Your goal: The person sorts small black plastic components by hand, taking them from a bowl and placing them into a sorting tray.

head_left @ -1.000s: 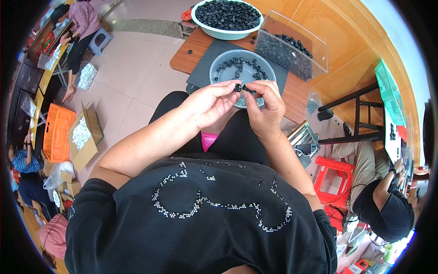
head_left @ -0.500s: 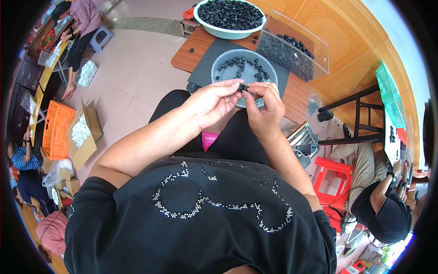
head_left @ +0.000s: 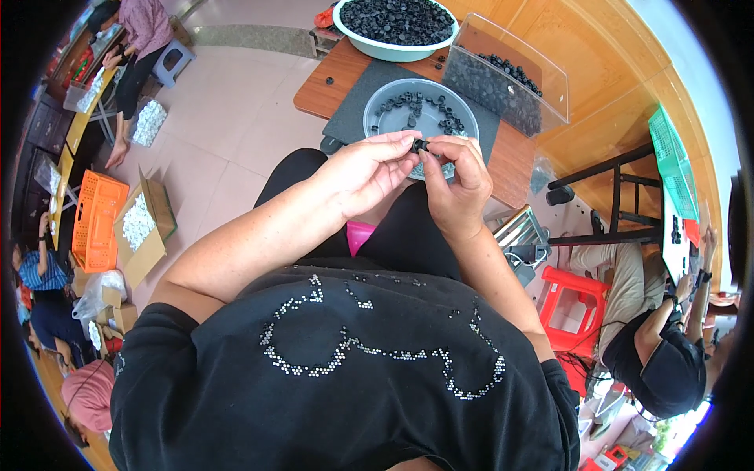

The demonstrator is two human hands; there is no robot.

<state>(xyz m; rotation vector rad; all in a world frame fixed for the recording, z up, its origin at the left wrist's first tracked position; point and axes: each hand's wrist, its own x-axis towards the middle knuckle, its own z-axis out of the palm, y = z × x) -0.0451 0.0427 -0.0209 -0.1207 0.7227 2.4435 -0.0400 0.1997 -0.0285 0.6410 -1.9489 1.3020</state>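
Between my two hands is a small black round plastic part (head_left: 419, 146), pinched at the fingertips above the near rim of a clear grey basin (head_left: 367, 118). My left hand (head_left: 375, 166) grips the part's left side with thumb and forefinger, its other fingers loosely curled. From the right, my right hand (head_left: 459, 174) closes thumb and forefinger on the same part. Fingers cover much of it, so its exact kind cannot be made out. Several similar black parts (head_left: 449, 124) lie inside the basin, whose near side is partly hidden by my hands.
On the brown table (head_left: 320, 93), a pale green tub (head_left: 393, 52) heaped with black parts and a clear bin (head_left: 503, 94) stand behind the basin, which rests on a dark mat (head_left: 345, 119). An open carton (head_left: 161, 220) and orange crate (head_left: 98, 228) are left. A red stool (head_left: 577, 286) stands right.
My right thumb and fingers have shifted slightly around the black part, while my left hand keeps its pinch. At the far right, a co-worker's arm has reached up.
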